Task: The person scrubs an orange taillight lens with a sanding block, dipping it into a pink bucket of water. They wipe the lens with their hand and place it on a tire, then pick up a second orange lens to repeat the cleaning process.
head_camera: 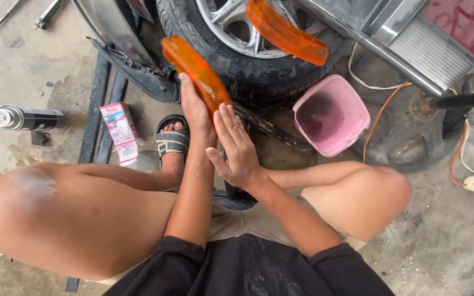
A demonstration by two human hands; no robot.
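Holding the long curved orange plastic lens [197, 72] w/ left hand [195, 109] wrapped behind, right hand [237, 145] flat open on it; looks light, stiff, brittle, so grip mid-body.

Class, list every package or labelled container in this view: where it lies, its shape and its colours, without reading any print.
Small carton: on the floor by the sandalled foot, a rectangular box, pink and white.
Spray can: lying on its side on the floor at the left, a dark cylinder with a silver end.
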